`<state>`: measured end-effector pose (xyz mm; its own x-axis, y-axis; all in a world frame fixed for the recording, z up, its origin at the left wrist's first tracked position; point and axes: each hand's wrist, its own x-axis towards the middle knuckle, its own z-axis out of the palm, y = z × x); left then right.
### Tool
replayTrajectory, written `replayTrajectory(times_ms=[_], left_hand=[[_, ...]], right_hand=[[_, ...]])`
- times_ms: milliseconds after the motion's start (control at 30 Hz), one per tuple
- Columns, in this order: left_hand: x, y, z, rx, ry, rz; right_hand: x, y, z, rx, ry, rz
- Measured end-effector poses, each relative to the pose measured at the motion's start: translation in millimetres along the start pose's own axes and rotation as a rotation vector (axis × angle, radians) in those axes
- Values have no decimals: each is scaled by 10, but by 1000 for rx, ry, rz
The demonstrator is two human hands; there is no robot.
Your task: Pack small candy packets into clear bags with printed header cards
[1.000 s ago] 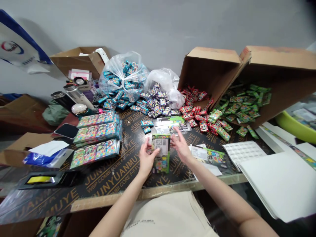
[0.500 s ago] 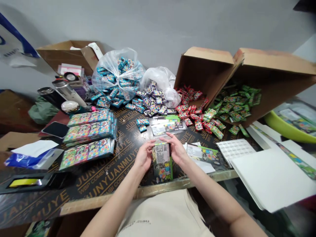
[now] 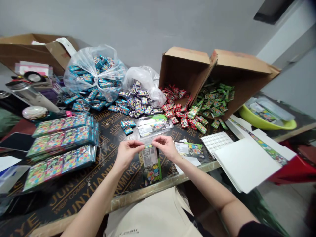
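Note:
A printed packet (image 3: 151, 169), black and green with a grey printed panel, lies at the table's front edge with its long side towards me. My left hand (image 3: 128, 152) pinches the left of its top edge between thumb and forefinger. On the right of that edge, my right hand (image 3: 168, 148) pinches too. The fingertips face each other a short gap apart, with clear plastic film around them. Just beyond lie more printed packets (image 3: 155, 127) in clear film. Another printed packet (image 3: 194, 149) rests right of my right hand, over white paper.
Stacks of filled packs (image 3: 61, 148) stand on the left. Behind are a bag of blue packs (image 3: 96, 77), purple packs (image 3: 138, 98), and cardboard boxes (image 3: 187, 62) spilling red and green packs. White sheets (image 3: 247, 164) overhang the edge at right, near a yellow-green basin (image 3: 269, 124).
My view has turned right, so the scene sits further left. The fingers of both hands have closed from a looser, spread hold into pinches at the packet's top edge.

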<state>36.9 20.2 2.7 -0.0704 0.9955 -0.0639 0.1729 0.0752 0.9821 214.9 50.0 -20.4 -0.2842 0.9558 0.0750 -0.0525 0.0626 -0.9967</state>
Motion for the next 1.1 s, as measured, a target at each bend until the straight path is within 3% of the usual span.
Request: replayTrajectory(times_ms=[133, 233, 300, 400, 467, 600, 767, 933, 1100], left_hand=[[-102, 72, 20, 283, -10, 289], [-182, 100, 14, 399, -44, 472], [-201, 104, 5, 425, -46, 494], [-182, 97, 1, 398, -32, 415], [-151, 88, 9, 363, -20, 342], [-80, 75, 30, 310, -23, 231], [-56, 109, 13, 289, -38, 172], [-119, 168, -9, 370, -87, 284], [-178, 180, 13, 454, -142, 457]], right_hand=[[-68, -35, -40, -204, -45, -127], [-123, -17, -205, -317, -131, -248], [-129, 24, -392, -351, -142, -272], [-109, 74, -662, -363, 5, -193], [-103, 64, -718, -326, 53, -137], [-118, -30, -442, -182, -18, -108], [-79, -84, -86, -100, -13, -55], [-50, -97, -140, -148, -67, -52], [-184, -136, -173, -348, -115, -258]])
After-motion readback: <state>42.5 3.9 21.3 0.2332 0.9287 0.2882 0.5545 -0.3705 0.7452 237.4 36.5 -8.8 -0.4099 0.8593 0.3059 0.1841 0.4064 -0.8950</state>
